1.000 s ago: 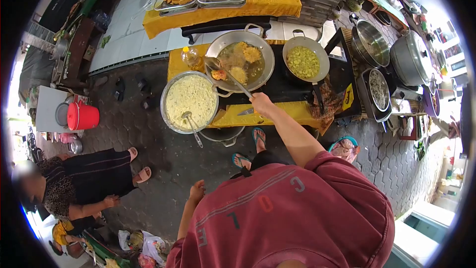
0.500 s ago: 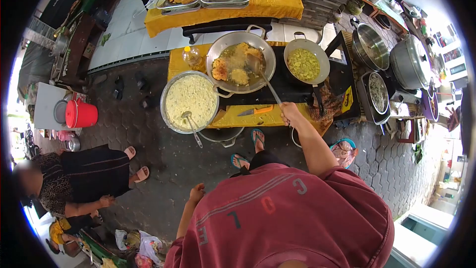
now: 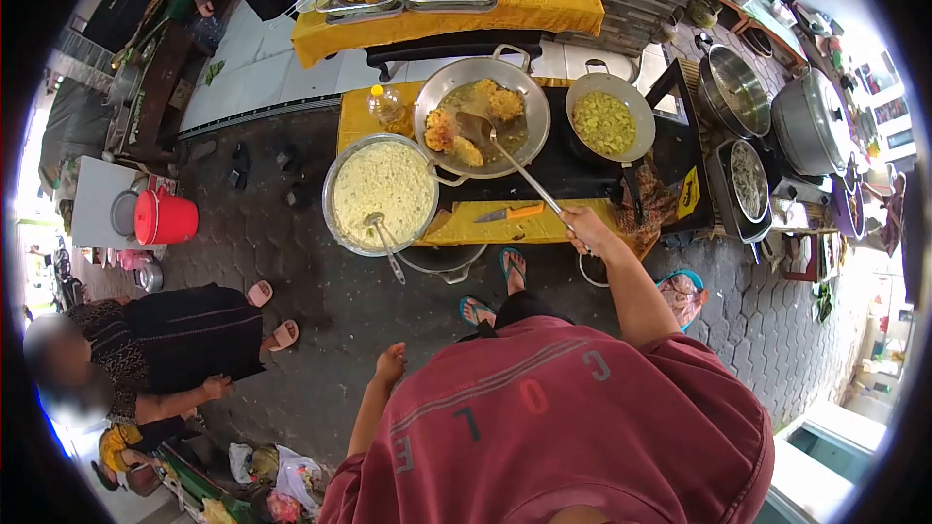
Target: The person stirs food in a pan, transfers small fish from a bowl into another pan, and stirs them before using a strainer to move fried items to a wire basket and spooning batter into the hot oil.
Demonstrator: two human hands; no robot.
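Editor: What leads the view, from where you sit?

Operator: A yellow-covered desk [image 3: 461,226], seen from my distant post through the head camera. A person [image 3: 194,335] in dark clothes stands well apart from it, on the left of the view.

Editor: And the cookware?

Operator: A wide two-handled pan [image 3: 541,126] sits at the middle of the desk. Just beside it, toward my left, is a metal bowl [image 3: 341,237] of pale batter [image 3: 381,180], a ladle [image 3: 385,238] leaning in it with its handle over the near rim. On the other side, a smaller pan [image 3: 641,114] holds chopped green pieces [image 3: 604,125].

Editor: Your hands?

Operator: My right grip [image 3: 585,231] is closed around the end of a long spatula [image 3: 525,175], which slants across the pan's near rim. My left grip [image 3: 390,363] hangs low at my side, holding nothing I can see; I cannot tell whether its fingers are spread or pressed together.

Editor: Where is the spatula's blade?

Operator: Inside the wide pan, among three golden fritters [image 3: 503,103], close to the nearest one. Whether they touch, I cannot tell.

Editor: Smaller details?

Operator: A yellow-capped bottle [image 3: 386,107] stands behind the bowl. An orange-handled knife [image 3: 509,213] lies flat along the desk's near edge.
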